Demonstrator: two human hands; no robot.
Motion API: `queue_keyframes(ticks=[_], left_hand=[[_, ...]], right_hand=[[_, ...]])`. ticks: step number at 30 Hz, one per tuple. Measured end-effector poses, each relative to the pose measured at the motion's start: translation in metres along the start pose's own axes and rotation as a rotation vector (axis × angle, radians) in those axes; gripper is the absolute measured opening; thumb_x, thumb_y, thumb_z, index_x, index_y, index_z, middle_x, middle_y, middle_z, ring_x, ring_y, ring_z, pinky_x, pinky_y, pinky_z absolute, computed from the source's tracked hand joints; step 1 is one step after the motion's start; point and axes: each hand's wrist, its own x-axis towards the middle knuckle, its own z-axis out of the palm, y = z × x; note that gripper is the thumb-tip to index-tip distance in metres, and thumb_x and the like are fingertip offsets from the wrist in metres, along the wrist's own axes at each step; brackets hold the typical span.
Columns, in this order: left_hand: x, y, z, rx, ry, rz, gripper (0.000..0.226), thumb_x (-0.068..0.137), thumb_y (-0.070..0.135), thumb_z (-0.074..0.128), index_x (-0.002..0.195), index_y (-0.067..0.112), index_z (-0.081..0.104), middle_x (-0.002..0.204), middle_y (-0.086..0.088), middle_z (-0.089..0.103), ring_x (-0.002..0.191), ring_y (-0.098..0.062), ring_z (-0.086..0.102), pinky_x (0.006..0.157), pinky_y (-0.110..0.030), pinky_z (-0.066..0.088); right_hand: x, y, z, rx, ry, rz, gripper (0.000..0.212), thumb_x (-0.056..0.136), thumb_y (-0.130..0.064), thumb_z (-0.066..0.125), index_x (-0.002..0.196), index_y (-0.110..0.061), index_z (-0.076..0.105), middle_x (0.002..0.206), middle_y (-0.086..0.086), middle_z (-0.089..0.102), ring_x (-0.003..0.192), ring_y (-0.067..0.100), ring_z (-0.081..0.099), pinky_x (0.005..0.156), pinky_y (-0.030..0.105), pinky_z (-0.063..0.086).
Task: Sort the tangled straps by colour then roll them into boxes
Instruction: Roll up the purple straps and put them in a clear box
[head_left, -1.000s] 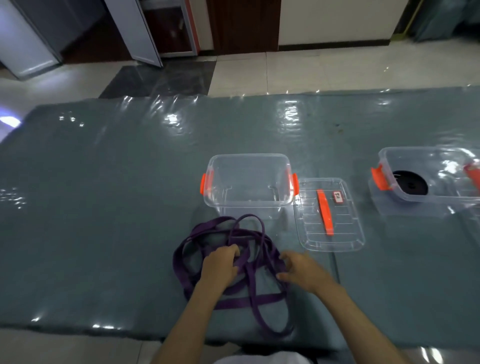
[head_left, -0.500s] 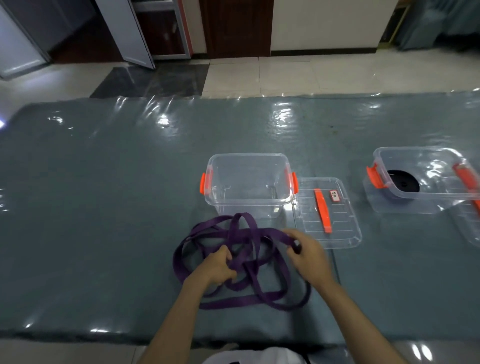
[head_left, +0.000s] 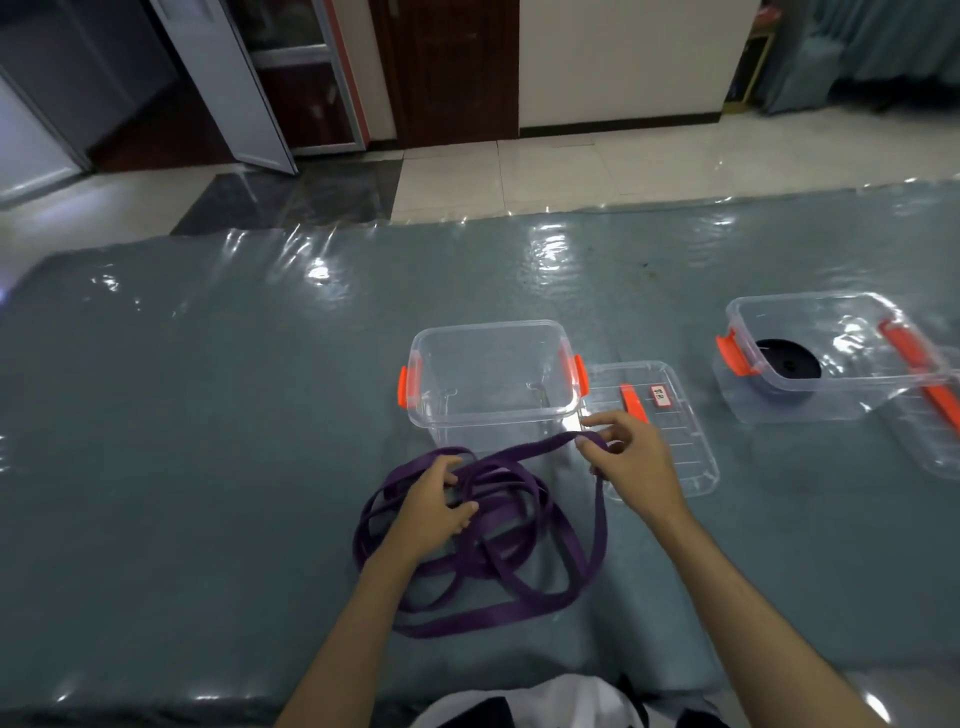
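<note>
A purple strap (head_left: 519, 566) lies in loose tangled loops on the grey-green table cover, just in front of an empty clear box (head_left: 491, 384) with orange latches. My left hand (head_left: 434, 512) grips several loops at the left of the tangle. My right hand (head_left: 631, 457) pinches one length of the strap and holds it raised to the right, above the near edge of the box's clear lid (head_left: 675, 436). A second clear box (head_left: 826, 364) at the right holds a rolled black strap (head_left: 787, 361).
The table cover (head_left: 208, 441) is wrapped in shiny plastic film. Another clear lid with an orange handle (head_left: 930, 410) lies at the far right edge. Beyond the table are tiled floor and doors. The table's front edge runs close to my body.
My right hand has drawn a length of the purple strap up and to the right, from the tangle to above the lid. My left hand keeps gripping the loops.
</note>
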Motion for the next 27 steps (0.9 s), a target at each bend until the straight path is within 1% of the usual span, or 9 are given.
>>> queue_keyframes(ticks=[3,6,8,11,14,17,20,24,27], left_hand=[[0.012,-0.001,0.012,0.247,0.002,0.079,0.066,0.092,0.02,0.078,0.147,0.03,0.043,0.138,0.003,0.049,0.114,-0.022,0.065,0.098,-0.039,0.057],[0.022,0.002,0.02,0.43,0.022,0.099,0.065,0.094,0.029,0.074,0.15,0.026,0.044,0.148,0.003,0.048,0.129,-0.022,0.056,0.104,-0.041,0.051],[0.028,0.005,0.023,0.546,0.064,0.154,0.05,0.095,0.031,0.071,0.143,0.029,0.055,0.142,0.006,0.056,0.125,-0.02,0.059,0.099,-0.039,0.052],[0.032,0.008,0.018,0.596,0.198,0.257,0.027,0.097,0.026,0.066,0.122,0.033,0.071,0.117,0.009,0.068,0.105,-0.017,0.066,0.084,-0.034,0.054],[0.034,0.01,0.002,0.526,0.299,0.335,0.018,0.096,0.018,0.062,0.109,0.024,0.073,0.105,0.008,0.071,0.098,-0.015,0.062,0.078,-0.03,0.05],[0.03,0.017,-0.026,0.36,0.346,0.334,0.013,0.092,0.013,0.066,0.099,0.023,0.07,0.096,0.01,0.069,0.09,-0.01,0.06,0.077,-0.026,0.049],[0.023,0.026,-0.054,0.175,0.362,0.272,0.022,0.091,0.004,0.066,0.093,0.026,0.066,0.087,0.009,0.072,0.08,-0.007,0.068,0.073,-0.022,0.052],[0.008,0.035,-0.091,-0.108,0.477,0.209,0.028,0.095,-0.002,0.062,0.096,0.025,0.066,0.084,-0.004,0.074,0.07,-0.018,0.072,0.07,-0.033,0.06],[-0.007,0.046,-0.115,-0.192,0.594,0.207,0.017,0.098,0.002,0.062,0.1,0.018,0.069,0.078,-0.007,0.071,0.058,-0.008,0.063,0.058,-0.023,0.054]], right_hand=[[0.002,-0.005,0.001,0.088,0.0,0.002,0.02,0.09,-0.014,0.079,0.106,-0.024,0.074,0.094,0.004,0.073,0.069,0.022,0.071,0.065,0.029,0.06],[0.005,-0.01,-0.002,0.14,-0.038,-0.037,0.024,0.089,-0.015,0.081,0.11,-0.024,0.073,0.097,0.003,0.075,0.075,0.027,0.072,0.07,0.034,0.062],[0.006,-0.014,-0.005,0.161,-0.066,-0.051,0.027,0.088,-0.016,0.083,0.112,-0.022,0.072,0.093,0.005,0.078,0.07,0.028,0.072,0.072,0.036,0.063],[0.009,-0.019,-0.01,0.2,-0.042,-0.043,0.028,0.087,-0.017,0.084,0.112,-0.021,0.072,0.088,0.007,0.077,0.062,0.027,0.072,0.066,0.036,0.063],[0.015,-0.018,-0.015,0.25,0.037,-0.056,0.023,0.087,-0.015,0.083,0.107,-0.018,0.073,0.086,0.007,0.077,0.057,0.024,0.068,0.058,0.033,0.057],[0.022,-0.018,-0.02,0.261,0.13,-0.049,0.015,0.088,-0.017,0.082,0.102,-0.017,0.074,0.091,0.007,0.079,0.05,0.025,0.063,0.053,0.031,0.054],[0.03,-0.024,-0.021,0.295,0.169,-0.063,0.012,0.093,-0.019,0.077,0.103,-0.013,0.073,0.093,0.006,0.079,0.048,0.03,0.063,0.051,0.033,0.053],[0.037,-0.034,-0.009,0.314,0.196,-0.076,0.008,0.096,-0.018,0.074,0.104,-0.018,0.073,0.097,0.005,0.076,0.057,0.027,0.069,0.05,0.031,0.052],[0.039,-0.039,0.006,0.317,0.172,-0.084,0.009,0.096,-0.019,0.074,0.104,-0.023,0.074,0.093,0.003,0.075,0.061,0.02,0.068,0.049,0.028,0.048]])
